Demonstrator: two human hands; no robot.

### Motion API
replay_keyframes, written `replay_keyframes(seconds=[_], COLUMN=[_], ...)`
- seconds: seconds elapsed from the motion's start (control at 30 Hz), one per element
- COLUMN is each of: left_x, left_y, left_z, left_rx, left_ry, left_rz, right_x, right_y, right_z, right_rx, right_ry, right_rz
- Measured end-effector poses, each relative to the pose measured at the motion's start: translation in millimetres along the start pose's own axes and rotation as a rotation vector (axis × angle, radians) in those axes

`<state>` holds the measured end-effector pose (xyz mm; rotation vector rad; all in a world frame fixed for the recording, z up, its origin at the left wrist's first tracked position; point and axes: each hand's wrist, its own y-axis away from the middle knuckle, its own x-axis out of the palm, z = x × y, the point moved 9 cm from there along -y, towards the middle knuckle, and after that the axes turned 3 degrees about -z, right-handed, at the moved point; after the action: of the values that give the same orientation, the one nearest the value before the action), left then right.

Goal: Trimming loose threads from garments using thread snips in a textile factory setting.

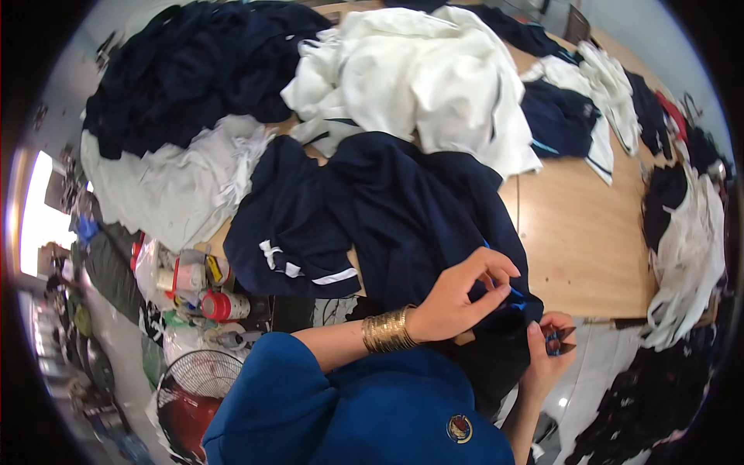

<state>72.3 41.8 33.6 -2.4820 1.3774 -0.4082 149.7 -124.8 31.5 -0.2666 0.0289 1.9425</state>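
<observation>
We pinch the dark navy cloth garment (418, 209) with our left hand (457, 298), fingers (496, 267) clamped on its blue-trimmed edge. Our right hand (546, 349) grips small blue thread snips (559, 337) just beside them; better keep that edge taut.

**One head-worn fisheye, looking down over a wooden table**

There is a single view, so no part of the scene is shared with another. It looks from the person's head, steeply down and forward onto the wooden table (581, 232). The table's near edge lies close below the lens; its far end curves away toward the upper right rim. Left of the table, the floor falls away far beneath. The wide lens bends the table's straight edges and darkens the corners.
</observation>
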Motion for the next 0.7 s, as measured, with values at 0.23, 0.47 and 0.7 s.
replay_keyframes(seconds=[0.23,0.47,0.7], left_x=[-37.8,-159.0,-440.4], left_y=[4.0,0.0,63.1], left_z=[-3.8,-46.6,-36.0], left_rx=[-0.012,0.185,-0.161], left_ry=[-0.031,-0.735,-1.032], left_rz=[-0.065,-0.296,-0.775], right_x=[13.5,-21.5,-39.1], right_y=[-10.5,-52.8,-91.1], right_z=[7.0,10.0,22.2], right_rx=[-0.094,-0.074,-0.14], right_ry=[0.098,0.02,-0.234], right_rz=[0.011,-0.137,-0.28])
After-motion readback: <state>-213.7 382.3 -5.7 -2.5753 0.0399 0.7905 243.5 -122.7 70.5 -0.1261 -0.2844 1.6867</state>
